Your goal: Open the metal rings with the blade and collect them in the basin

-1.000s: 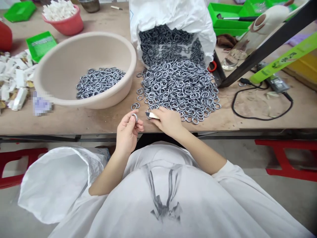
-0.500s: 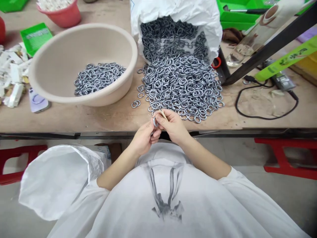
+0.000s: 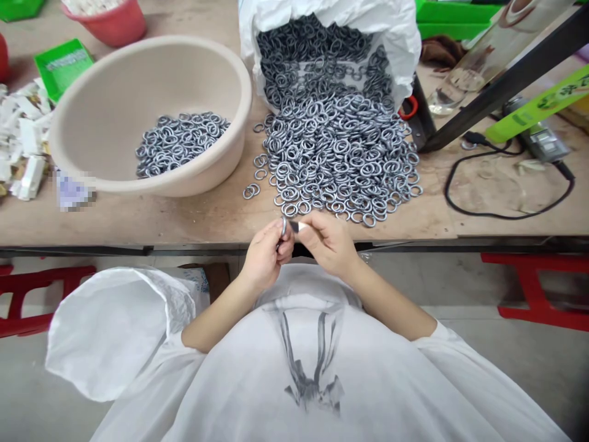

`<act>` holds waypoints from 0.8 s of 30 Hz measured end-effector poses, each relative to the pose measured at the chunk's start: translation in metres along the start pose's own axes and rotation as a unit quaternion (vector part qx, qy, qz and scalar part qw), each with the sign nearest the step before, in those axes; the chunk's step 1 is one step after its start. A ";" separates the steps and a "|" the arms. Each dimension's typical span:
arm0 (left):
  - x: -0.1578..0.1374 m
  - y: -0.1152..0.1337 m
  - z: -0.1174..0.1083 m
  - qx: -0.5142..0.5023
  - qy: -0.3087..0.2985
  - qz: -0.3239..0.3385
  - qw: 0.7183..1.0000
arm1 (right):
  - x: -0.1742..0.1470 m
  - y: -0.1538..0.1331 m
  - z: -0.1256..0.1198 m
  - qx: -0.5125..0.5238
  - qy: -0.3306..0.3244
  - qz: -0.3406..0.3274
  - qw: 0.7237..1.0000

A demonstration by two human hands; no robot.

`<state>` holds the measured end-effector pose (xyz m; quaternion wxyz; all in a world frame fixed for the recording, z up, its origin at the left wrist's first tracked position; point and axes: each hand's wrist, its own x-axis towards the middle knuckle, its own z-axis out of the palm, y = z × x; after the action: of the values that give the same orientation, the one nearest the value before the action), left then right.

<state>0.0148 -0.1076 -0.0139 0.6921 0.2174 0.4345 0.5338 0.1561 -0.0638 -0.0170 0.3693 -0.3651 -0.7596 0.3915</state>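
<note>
My left hand (image 3: 265, 256) is closed around a grey metal ring (image 3: 284, 225), which stands up between thumb and fingers at the table's front edge. To its right my right hand (image 3: 330, 244) pinches a small thin piece (image 3: 295, 226), dark at the end toward the ring and white near the fingertips; its kind is unclear. Just beyond both hands spreads a large heap of similar rings (image 3: 340, 153), spilling from a white sack (image 3: 391, 24). More rings (image 3: 181, 142) lie in a wide beige basin (image 3: 105, 98) at the left.
A few loose rings (image 3: 251, 191) lie between basin and heap. A green tray (image 3: 64, 67), white pieces (image 3: 31, 132) and a red bowl (image 3: 108, 24) are at the left. A black cable (image 3: 497, 216) and a dark metal bar (image 3: 510, 80) are at the right. Below hangs an open white bag (image 3: 110, 325).
My right hand has moved slightly right, away from the left fingers. The dark and white piece now shows between the hands. The ring stays in my left hand.
</note>
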 end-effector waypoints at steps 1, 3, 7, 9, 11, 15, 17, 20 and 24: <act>0.000 0.000 0.001 -0.007 0.009 -0.003 1.000 | -0.002 -0.002 -0.002 -0.034 -0.009 -0.016 0.999; -0.001 0.000 0.003 -0.018 0.017 -0.005 1.000 | -0.004 -0.004 -0.003 -0.078 -0.021 -0.036 0.996; -0.004 0.000 0.006 -0.019 0.016 -0.013 1.000 | -0.006 -0.005 -0.001 -0.106 -0.026 -0.046 0.993; -0.003 0.001 0.005 -0.016 0.016 -0.016 1.000 | -0.006 -0.005 0.001 -0.108 -0.029 -0.050 0.992; -0.002 0.001 0.001 -0.011 0.009 -0.019 1.000 | -0.006 -0.003 0.002 -0.100 -0.034 -0.048 0.993; -0.006 0.000 -0.006 0.007 -0.044 -0.023 0.999 | 0.000 0.008 0.000 -0.095 -0.015 0.009 0.995; -0.010 -0.001 -0.009 0.022 -0.084 -0.035 0.996 | 0.007 0.017 -0.004 -0.129 0.035 0.074 0.988; -0.012 0.002 -0.015 0.020 -0.073 -0.028 0.997 | 0.018 0.023 -0.007 -0.208 0.053 0.105 0.971; -0.007 0.012 -0.028 0.015 0.020 0.031 0.999 | 0.028 0.017 0.000 -0.327 -0.049 0.062 0.942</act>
<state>-0.0152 -0.1141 -0.0167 0.6628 0.2302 0.4496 0.5529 0.1474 -0.0329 -0.0240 0.1672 -0.4922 -0.8389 0.1612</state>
